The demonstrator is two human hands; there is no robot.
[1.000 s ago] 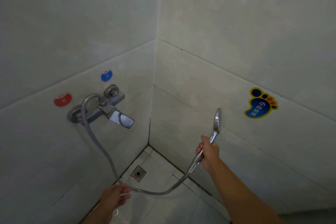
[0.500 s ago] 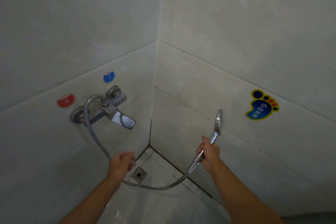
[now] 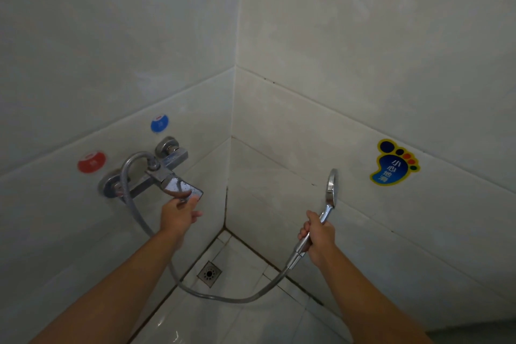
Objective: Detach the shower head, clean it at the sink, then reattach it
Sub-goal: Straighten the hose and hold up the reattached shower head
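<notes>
A: What are the fingers doing on each side?

B: The right hand point(image 3: 319, 240) has its fingers curled tight round the handle of the round chrome shower head point(image 3: 331, 185), holding it upright with the disc edge-on, near the right-hand tiled wall. The left hand point(image 3: 178, 213) reaches up to the flat chrome lever point(image 3: 183, 188) of the wall-mounted chrome mixer tap point(image 3: 156, 173); its fingers lie loosely extended with the tips at the lever's lower edge. Whether they actually grip the lever I cannot tell.

A: So where is the shower head relative to the tap?

B: Well apart from it, across the corner. It is joined to the tap by the ribbed silver metal hose point(image 3: 223, 297), which arches out of the top of the mixer, drops behind the left forearm, sags low over the floor and rises to the base of the handle under the right hand.

A: And around that?

B: Above the tap on the left wall sit a round red sticker point(image 3: 91, 162) and a round blue sticker point(image 3: 159, 123). On the right wall, beyond the shower head, is a blue foot-shaped sticker with a yellow border point(image 3: 392, 163) carrying white characters. In the corner of the white tiled floor point(image 3: 251, 324), below the hose's loop, is a square metal floor drain point(image 3: 209, 273).
</notes>
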